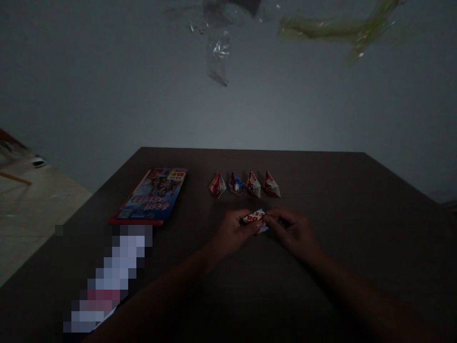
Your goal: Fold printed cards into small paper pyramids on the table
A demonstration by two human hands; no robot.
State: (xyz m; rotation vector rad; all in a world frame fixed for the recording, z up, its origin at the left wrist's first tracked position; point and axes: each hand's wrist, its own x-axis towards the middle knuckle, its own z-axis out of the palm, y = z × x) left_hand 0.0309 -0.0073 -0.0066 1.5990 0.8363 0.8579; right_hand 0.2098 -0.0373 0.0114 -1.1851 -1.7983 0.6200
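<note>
Between my two hands is a small piece of folded printed paper [255, 217], white with red lettering and some blue. My left hand [232, 231] pinches its left side, thumb along the near edge. On its right side, the fingers of my right hand [291, 228] close on the paper's edge. Just beyond my hands stands a row of several folded paper shapes with pointed tops, among them a red one [217, 185], a blue one [236, 184] and a whitish one [272, 184] at the right end.
A stack of colourful printed leaflets [153, 195] lies on the dark table [321, 181] at the left. Nearer me is a bright pixelated object [117, 271], its kind hidden. Behind the table rises a grey wall [285, 109] with tape [321, 28] stuck on it.
</note>
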